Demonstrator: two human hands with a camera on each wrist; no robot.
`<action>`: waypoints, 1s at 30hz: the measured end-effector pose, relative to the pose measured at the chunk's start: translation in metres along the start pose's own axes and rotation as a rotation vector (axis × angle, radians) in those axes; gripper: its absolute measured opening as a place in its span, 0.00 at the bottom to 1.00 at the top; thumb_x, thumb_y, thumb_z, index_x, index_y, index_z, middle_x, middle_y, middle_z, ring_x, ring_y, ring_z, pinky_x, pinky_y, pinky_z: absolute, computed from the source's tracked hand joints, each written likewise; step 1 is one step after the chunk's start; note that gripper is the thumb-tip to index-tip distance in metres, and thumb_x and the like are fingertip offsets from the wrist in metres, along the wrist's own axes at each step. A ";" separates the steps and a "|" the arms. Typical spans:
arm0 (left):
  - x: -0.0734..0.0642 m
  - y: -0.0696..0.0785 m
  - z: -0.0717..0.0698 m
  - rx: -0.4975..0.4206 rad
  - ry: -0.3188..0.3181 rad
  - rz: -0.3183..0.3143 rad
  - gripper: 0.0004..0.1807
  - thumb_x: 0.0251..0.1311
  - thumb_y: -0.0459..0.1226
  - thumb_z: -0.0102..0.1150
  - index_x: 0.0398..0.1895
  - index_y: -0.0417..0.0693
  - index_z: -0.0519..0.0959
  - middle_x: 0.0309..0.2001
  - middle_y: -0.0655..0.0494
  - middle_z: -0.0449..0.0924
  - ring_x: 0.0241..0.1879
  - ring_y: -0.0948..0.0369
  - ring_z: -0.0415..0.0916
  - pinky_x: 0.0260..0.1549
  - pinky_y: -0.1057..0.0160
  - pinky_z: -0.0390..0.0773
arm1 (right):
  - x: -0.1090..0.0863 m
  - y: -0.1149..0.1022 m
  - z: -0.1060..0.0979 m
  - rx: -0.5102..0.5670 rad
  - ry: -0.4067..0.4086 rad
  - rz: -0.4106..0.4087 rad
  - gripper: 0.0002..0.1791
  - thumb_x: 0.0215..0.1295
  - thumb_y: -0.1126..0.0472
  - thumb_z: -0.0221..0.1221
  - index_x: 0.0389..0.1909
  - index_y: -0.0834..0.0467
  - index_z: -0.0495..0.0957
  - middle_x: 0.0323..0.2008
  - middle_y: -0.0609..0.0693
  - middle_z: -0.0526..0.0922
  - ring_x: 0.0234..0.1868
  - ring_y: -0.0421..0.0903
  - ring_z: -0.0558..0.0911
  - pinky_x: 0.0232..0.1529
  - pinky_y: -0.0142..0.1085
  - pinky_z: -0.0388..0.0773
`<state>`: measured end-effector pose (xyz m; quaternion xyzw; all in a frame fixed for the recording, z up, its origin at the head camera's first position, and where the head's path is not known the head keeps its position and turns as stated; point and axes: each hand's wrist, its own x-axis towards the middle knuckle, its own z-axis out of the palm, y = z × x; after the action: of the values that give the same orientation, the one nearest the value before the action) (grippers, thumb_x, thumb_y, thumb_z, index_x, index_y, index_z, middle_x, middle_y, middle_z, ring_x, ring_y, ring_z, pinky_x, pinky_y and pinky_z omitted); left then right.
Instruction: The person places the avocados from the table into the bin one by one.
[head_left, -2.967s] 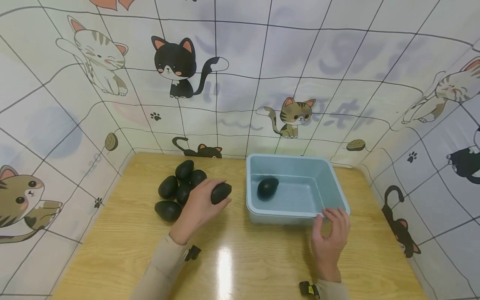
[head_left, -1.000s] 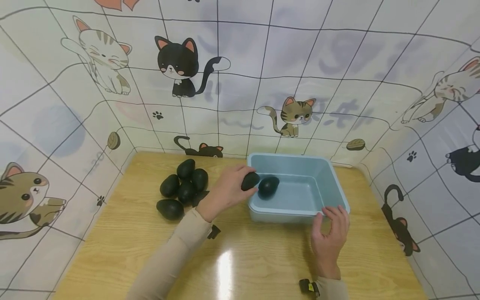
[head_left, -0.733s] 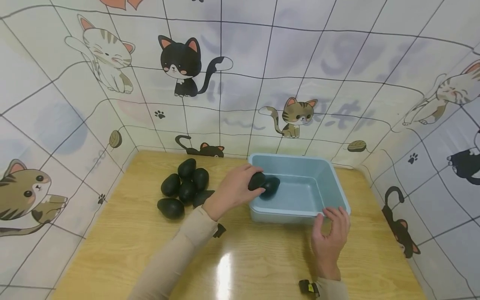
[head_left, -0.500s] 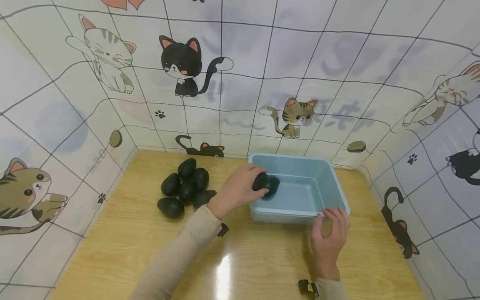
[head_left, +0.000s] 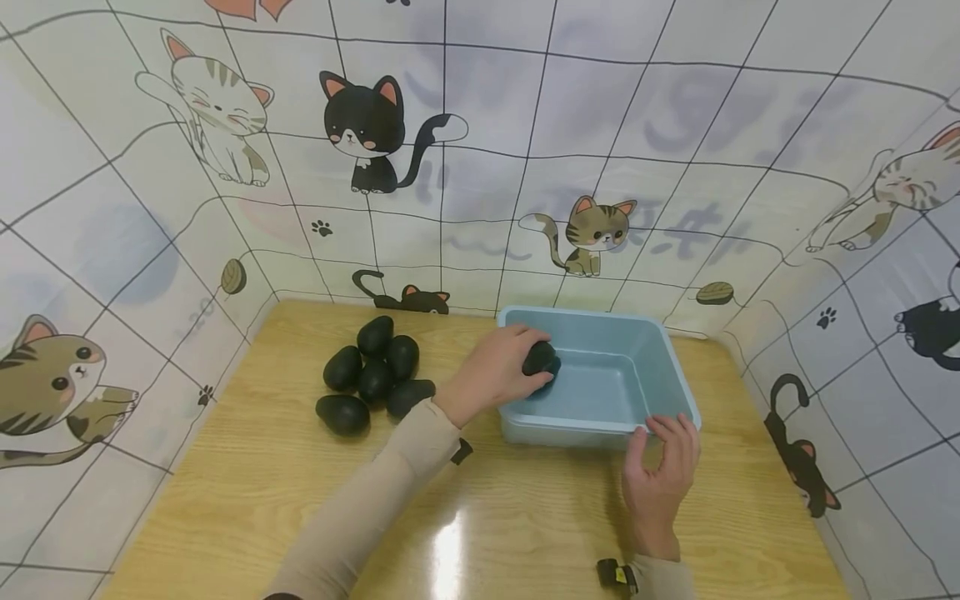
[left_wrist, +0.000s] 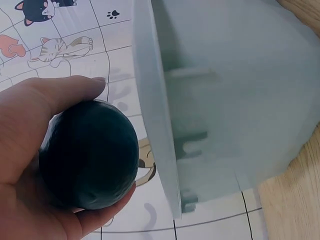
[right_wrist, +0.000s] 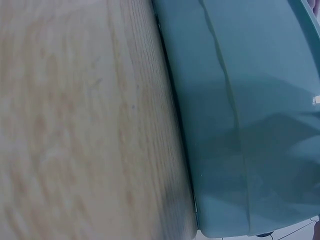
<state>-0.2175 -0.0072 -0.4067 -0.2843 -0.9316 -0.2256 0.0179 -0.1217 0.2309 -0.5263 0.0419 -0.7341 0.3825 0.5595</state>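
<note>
Thumb and fingers of my left hand [head_left: 491,375] grip a dark avocado [head_left: 537,358], held over the left side of a light blue plastic bin [head_left: 600,396]. Behind it, a second avocado [head_left: 556,367] lies in the bin, mostly covered in the head view. The left wrist view shows the gripped avocado [left_wrist: 90,155] close up, beside the bin's wall [left_wrist: 240,110]. My right hand [head_left: 662,475] holds the bin's front right corner, fingers over the rim and thumb at the front. Only the bin's side [right_wrist: 215,125] fills much of the right wrist view.
Several more avocados [head_left: 376,380] lie clustered on the wooden table [head_left: 247,467], left of the bin. Walls [head_left: 480,167] printed with cartoon cats enclose the table at the back and both sides. Dark wrist straps show at both sleeves.
My left hand has carried the avocado rightward from the cluster to over the bin, and now covers most of the avocado lying inside. My right hand has stayed at the bin's corner.
</note>
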 end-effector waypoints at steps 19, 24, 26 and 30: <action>0.012 0.006 0.013 0.001 -0.030 0.014 0.32 0.70 0.51 0.68 0.73 0.52 0.76 0.64 0.51 0.81 0.57 0.56 0.81 0.56 0.58 0.83 | -0.002 0.004 -0.003 0.001 0.000 0.007 0.06 0.59 0.77 0.61 0.36 0.78 0.80 0.40 0.74 0.84 0.56 0.74 0.77 0.77 0.47 0.66; 0.012 0.005 0.016 0.003 -0.033 0.015 0.31 0.70 0.51 0.68 0.73 0.53 0.76 0.67 0.52 0.80 0.61 0.56 0.80 0.61 0.57 0.82 | -0.003 0.006 -0.003 0.000 0.004 0.006 0.06 0.59 0.77 0.61 0.36 0.78 0.81 0.39 0.74 0.84 0.58 0.71 0.78 0.77 0.46 0.66; 0.011 0.005 0.018 0.004 -0.031 0.013 0.31 0.70 0.51 0.67 0.73 0.53 0.76 0.67 0.52 0.80 0.62 0.56 0.80 0.62 0.56 0.81 | -0.002 0.005 -0.002 0.006 0.008 0.002 0.06 0.59 0.77 0.61 0.36 0.78 0.81 0.39 0.74 0.84 0.58 0.71 0.78 0.77 0.46 0.66; 0.011 0.004 0.019 0.006 -0.023 0.011 0.30 0.70 0.51 0.67 0.72 0.54 0.77 0.66 0.53 0.81 0.62 0.56 0.80 0.61 0.57 0.81 | -0.001 0.004 0.000 0.015 0.011 -0.009 0.06 0.59 0.77 0.61 0.36 0.78 0.80 0.39 0.74 0.83 0.56 0.71 0.78 0.77 0.47 0.66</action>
<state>-0.2227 0.0101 -0.4200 -0.2921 -0.9308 -0.2195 0.0094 -0.1232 0.2338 -0.5290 0.0472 -0.7280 0.3856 0.5649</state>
